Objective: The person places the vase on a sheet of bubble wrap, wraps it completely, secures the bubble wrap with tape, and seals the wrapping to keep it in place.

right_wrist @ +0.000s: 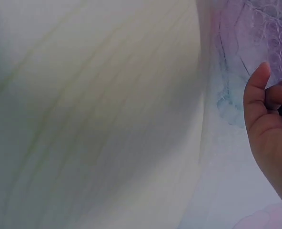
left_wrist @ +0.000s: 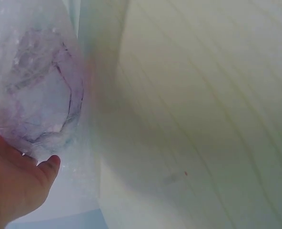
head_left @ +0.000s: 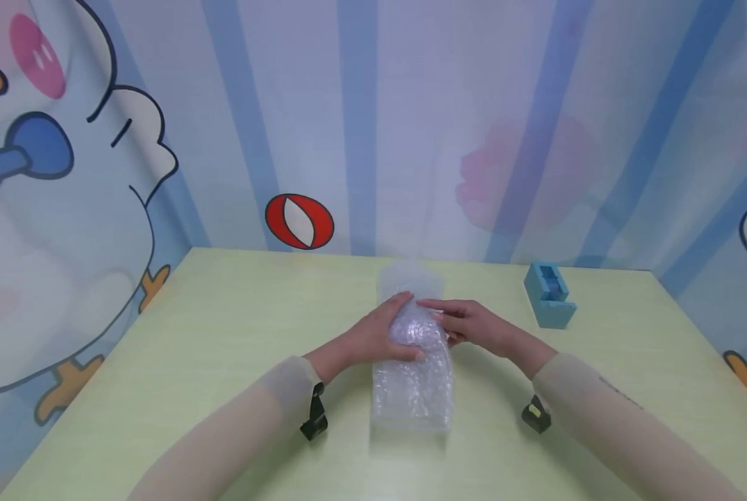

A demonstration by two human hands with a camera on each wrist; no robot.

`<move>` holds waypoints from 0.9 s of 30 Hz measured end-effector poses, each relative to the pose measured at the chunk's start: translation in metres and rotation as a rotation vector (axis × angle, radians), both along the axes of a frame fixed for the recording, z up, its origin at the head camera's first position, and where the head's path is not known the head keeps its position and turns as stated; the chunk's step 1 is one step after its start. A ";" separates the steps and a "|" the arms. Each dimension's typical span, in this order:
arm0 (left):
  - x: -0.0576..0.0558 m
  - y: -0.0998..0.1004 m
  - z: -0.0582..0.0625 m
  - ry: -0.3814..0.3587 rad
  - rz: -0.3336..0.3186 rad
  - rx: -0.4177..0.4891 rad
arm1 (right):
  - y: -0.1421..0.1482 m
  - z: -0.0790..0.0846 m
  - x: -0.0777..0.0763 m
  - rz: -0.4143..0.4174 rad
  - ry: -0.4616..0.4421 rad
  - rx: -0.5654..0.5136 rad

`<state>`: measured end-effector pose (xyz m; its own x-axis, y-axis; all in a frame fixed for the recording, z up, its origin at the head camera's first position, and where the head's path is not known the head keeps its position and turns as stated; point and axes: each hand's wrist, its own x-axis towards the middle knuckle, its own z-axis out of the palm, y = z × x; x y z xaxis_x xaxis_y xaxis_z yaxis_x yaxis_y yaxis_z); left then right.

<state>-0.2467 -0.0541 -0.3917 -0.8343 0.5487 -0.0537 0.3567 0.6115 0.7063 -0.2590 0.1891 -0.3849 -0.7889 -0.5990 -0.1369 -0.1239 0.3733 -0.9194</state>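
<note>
A length of clear bubble wrap [head_left: 414,393] lies lengthwise on the table, bulging in its middle as if round something; what is inside cannot be made out. From the left, my left hand [head_left: 376,337] grips the bulge, thumb across its near part and fingers towards the far part. My right hand [head_left: 476,325] is at the right edge, its fingers bent against the plastic. In the left wrist view the wrap [left_wrist: 45,95] shows purplish with dark lines. The right wrist view has the right hand [right_wrist: 269,114] beside the bubbled plastic [right_wrist: 279,43].
A blue tape dispenser [head_left: 550,299] stands at the back right of the pale yellow table [head_left: 254,299]. Behind the table hangs a striped cartoon backdrop [head_left: 411,139]. Dark camera mounts [head_left: 315,417] hang under both wrists.
</note>
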 end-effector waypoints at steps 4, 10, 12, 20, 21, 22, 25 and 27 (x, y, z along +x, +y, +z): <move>0.000 0.000 0.001 -0.011 -0.006 0.010 | 0.001 -0.002 0.000 -0.003 -0.015 -0.002; -0.001 0.000 0.001 -0.027 -0.003 -0.005 | 0.001 -0.007 0.001 -0.037 -0.041 0.015; -0.001 -0.001 0.002 -0.027 0.000 -0.004 | 0.000 -0.009 0.002 -0.054 -0.056 0.005; -0.002 0.000 0.000 -0.031 -0.009 0.012 | 0.001 -0.014 0.005 -0.071 -0.095 0.022; -0.003 0.000 0.000 -0.032 -0.009 0.012 | 0.001 -0.014 0.005 -0.074 -0.098 0.029; -0.003 -0.001 -0.001 -0.034 -0.010 0.014 | 0.001 -0.014 0.005 -0.073 -0.097 0.035; -0.003 -0.001 -0.002 -0.043 -0.010 0.028 | 0.001 -0.013 0.006 -0.064 -0.103 0.048; -0.003 -0.001 -0.002 -0.054 -0.012 0.039 | 0.001 -0.012 0.007 -0.054 -0.113 0.051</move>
<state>-0.2497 -0.0548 -0.3941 -0.8241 0.5611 -0.0772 0.3242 0.5790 0.7481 -0.2522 0.1901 -0.3974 -0.7979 -0.5458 -0.2559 0.0010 0.4233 -0.9060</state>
